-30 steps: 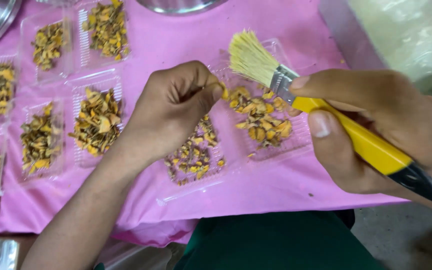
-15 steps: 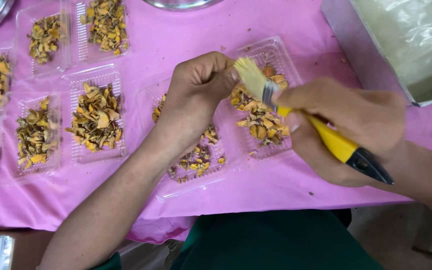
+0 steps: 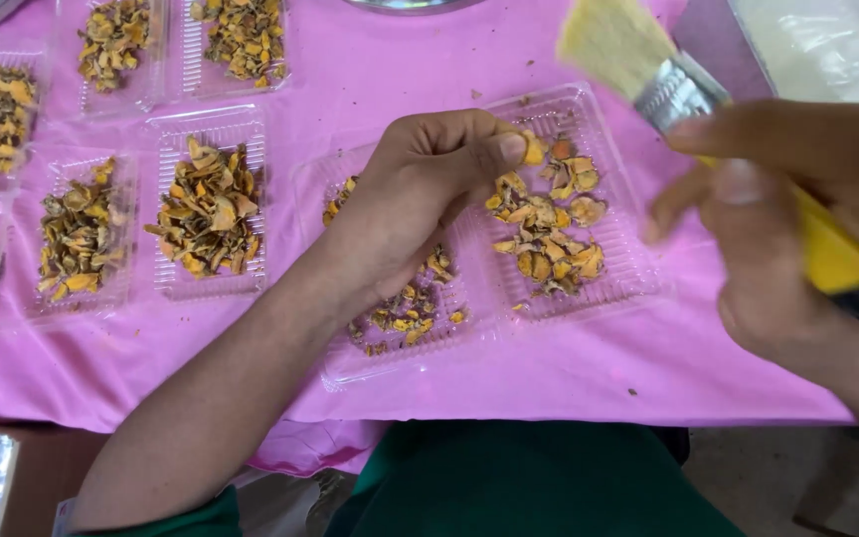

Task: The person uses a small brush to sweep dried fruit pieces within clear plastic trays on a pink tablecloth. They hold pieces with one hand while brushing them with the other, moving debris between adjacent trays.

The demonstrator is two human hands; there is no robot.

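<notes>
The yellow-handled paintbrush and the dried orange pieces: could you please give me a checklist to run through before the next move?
1. Left hand pinches one dried orange piece between thumb and fingers: ok.
2. Right hand grips the yellow-handled paintbrush with pale bristles: ok.
3. Bristles touching the pinched piece: not ok, they are raised clear of it.
4. Clear plastic tray lies beneath the pinched piece to catch debris: ok.
5. Pink table cover free of crumbs: not ok, a few specks.
6. Piece brushed clean: cannot tell.
</notes>
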